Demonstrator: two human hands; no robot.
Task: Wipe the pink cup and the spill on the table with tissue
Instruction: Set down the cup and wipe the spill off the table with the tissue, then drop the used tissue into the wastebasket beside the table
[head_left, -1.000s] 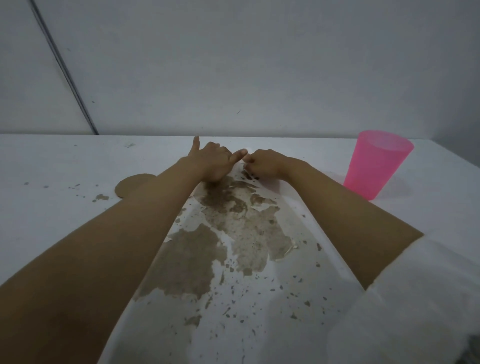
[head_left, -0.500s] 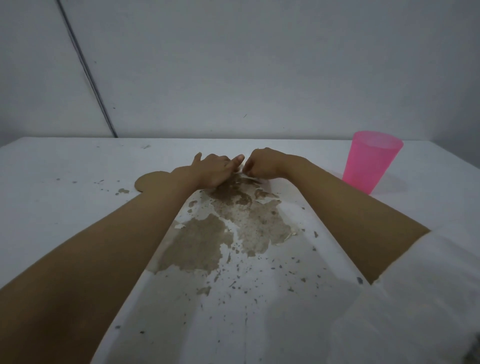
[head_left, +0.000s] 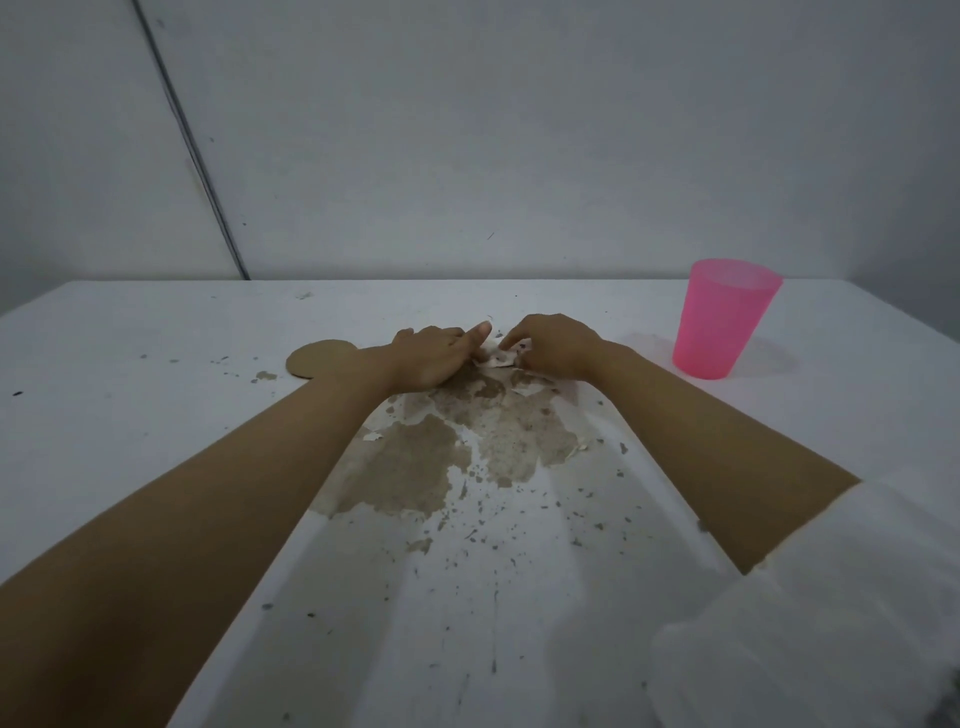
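Where the fingers of both hands meet, pinched shut on a small crumpled tissue, soaked and stained brown at the far edge of the spill. Left hand pressing from one side, right hand from the other. Probably limp, light and quick to tear when wet; best bunched and gripped by the drier wad rather than dragged by one corner. Spread toward the wearer across the white desk, patchy and speckled. Upright and well to the right, pink cup, light and likely slick plastic. Hard to tell: how much tissue lies beneath the palms, and what the round brown disc beside the left wrist is.
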